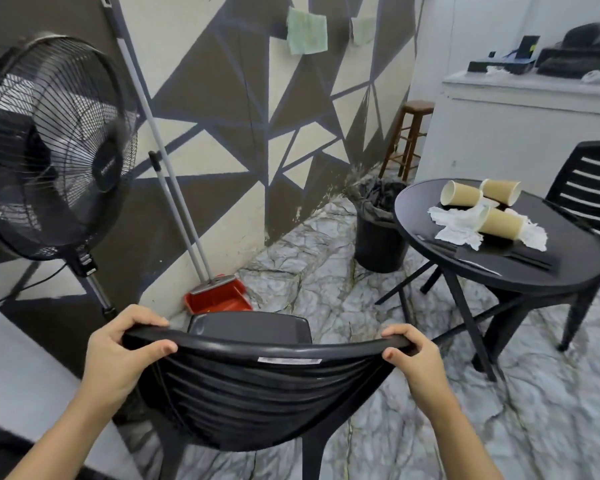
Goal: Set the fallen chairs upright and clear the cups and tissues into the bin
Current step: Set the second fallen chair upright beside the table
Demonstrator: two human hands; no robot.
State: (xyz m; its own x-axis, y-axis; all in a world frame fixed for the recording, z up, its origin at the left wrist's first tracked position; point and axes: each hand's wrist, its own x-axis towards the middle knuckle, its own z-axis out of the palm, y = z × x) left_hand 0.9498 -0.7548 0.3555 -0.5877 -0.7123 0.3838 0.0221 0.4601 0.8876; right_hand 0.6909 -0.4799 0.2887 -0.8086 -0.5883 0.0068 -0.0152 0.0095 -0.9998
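Note:
A black plastic chair [257, 393] stands in front of me with its back toward me. My left hand [122, 351] grips the left end of its top rail and my right hand [416, 358] grips the right end. On the round black table [520, 271] at the right lie three brown paper cups [461, 194] on their sides among crumpled white tissues [454, 223]. A black bin [378, 233] with a dark liner stands on the floor just left of the table. A second black chair [589, 192] stands upright behind the table.
A black standing fan [49, 147] is at the left. A broom and a red dustpan [219, 296] lean against the patterned wall. A wooden stool [409, 136] stands in the far corner beside a white counter [520, 109]. The floor is marbled tile.

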